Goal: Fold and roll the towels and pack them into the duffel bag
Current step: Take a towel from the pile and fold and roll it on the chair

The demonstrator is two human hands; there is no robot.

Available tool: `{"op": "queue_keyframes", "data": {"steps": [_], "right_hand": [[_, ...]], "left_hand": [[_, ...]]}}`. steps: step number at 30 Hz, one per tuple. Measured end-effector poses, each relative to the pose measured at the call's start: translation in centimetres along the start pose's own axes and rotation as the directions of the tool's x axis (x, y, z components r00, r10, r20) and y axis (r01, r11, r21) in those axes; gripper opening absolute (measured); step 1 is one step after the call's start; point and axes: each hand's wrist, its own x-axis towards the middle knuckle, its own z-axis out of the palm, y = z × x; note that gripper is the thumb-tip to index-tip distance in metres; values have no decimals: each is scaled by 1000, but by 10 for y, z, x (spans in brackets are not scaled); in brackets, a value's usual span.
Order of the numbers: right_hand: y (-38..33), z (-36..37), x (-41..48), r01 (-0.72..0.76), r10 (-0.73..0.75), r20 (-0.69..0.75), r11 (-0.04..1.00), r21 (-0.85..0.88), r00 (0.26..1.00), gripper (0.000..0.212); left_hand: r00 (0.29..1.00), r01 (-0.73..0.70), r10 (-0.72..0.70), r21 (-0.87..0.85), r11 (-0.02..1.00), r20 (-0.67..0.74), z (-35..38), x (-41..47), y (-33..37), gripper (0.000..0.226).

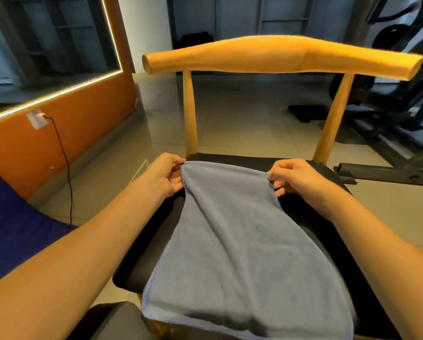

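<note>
A grey-blue towel lies lengthwise over the black seat of a wooden chair, its near end hanging over the front edge. My left hand pinches the towel's far left corner. My right hand pinches the far right corner. The far edge is stretched between both hands and lifted slightly off the seat. No duffel bag is in view.
The chair's curved wooden backrest stands just beyond my hands. An orange wall with a socket and black cable is at left. Gym equipment stands on the tiled floor at right. Something dark blue lies at the left edge.
</note>
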Motion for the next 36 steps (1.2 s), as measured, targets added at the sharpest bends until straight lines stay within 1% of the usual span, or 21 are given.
{"op": "queue_keyframes", "data": {"steps": [2, 3, 4, 7, 9, 12, 13, 15, 17, 18, 19, 22, 23, 27, 29, 30, 31, 32, 34, 35, 36], "right_hand": [[1, 1, -1, -7, 7, -31, 1000, 3, 999, 21], [1, 2, 0, -4, 4, -47, 1000, 3, 999, 24], [0, 3, 0, -1, 1, -56, 1000, 6, 998, 26], [1, 5, 0, -1, -1, -49, 999, -42, 999, 21], [1, 5, 1, -9, 2, -61, 995, -103, 998, 18], [1, 6, 1, -22, 13, -90, 995, -100, 996, 16], [1, 6, 1, -24, 16, -99, 996, -83, 995, 16], [-1, 9, 0, -42, 36, -101, 997, -57, 994, 16], [-1, 11, 0, -89, 86, -102, 996, -27, 991, 16], [-1, 12, 0, -122, 120, -101, 992, -10, 988, 17], [0, 13, 0, -146, 146, -97, 989, 3, 985, 18], [0, 13, 0, -172, 174, -111, 985, 31, 978, 21], [0, 13, -1, -178, 181, -107, 983, 40, 978, 22], [1, 10, 1, -175, 175, -114, 985, 15, 978, 29], [3, 10, 2, -153, 149, -118, 988, -31, 982, 31], [4, 11, 3, -139, 131, -119, 988, -62, 984, 30], [5, 11, 3, -125, 116, -113, 989, -84, 987, 27], [5, 11, 4, -117, 107, -105, 989, -94, 989, 25], [3, 9, 4, -112, 102, -90, 987, -117, 991, 20], [1, 8, 3, -117, 107, -79, 983, -139, 991, 18], [0, 5, 3, -127, 117, -67, 979, -162, 991, 18]], "left_hand": [[1000, -5, 5, 39, 999, 1, 0, 4, -3, 10], [1000, -10, 10, 94, 996, 7, -1, 7, -3, 8], [1000, -15, 11, 158, 987, 26, -2, 8, -2, 5], [994, -61, 17, 394, 917, 112, -1, 13, 1, 16], [986, -133, 51, 567, 813, 159, 4, 17, 2, 19], [965, -261, 117, 796, 545, 236, 15, 23, -1, 17], [951, -307, 136, 829, 467, 276, 18, 25, -3, 13], [932, -362, 125, 849, 384, 341, 24, 26, -5, 3], [915, -399, 93, 853, 337, 392, 27, 26, -2, 13], [907, -415, 85, 845, 338, 412, 27, 24, 1, 17], [900, -427, 80, 827, 366, 429, 27, 23, 5, 19], [890, -404, 50, 730, 551, 454, 19, 21, 16, 20], [888, -389, 33, 711, 586, 458, 15, 21, 19, 20], [894, -344, 19, 659, 669, 447, -3, 29, 25, 14], [901, -354, 76, 625, 696, 426, -8, 33, 26, 12], [902, -382, 122, 637, 669, 413, -8, 34, 25, 12], [898, -425, 180, 683, 594, 401, -7, 36, 22, 12], [886, -465, 243, 754, 465, 396, -6, 39, 19, 12], [839, -471, 372, 872, 135, 396, -2, 43, 11, 12], [804, -447, 445, 894, 16, 394, 2, 40, 7, 14], [759, -452, 509, 891, -36, 405, 8, 33, 3, 16]]}}
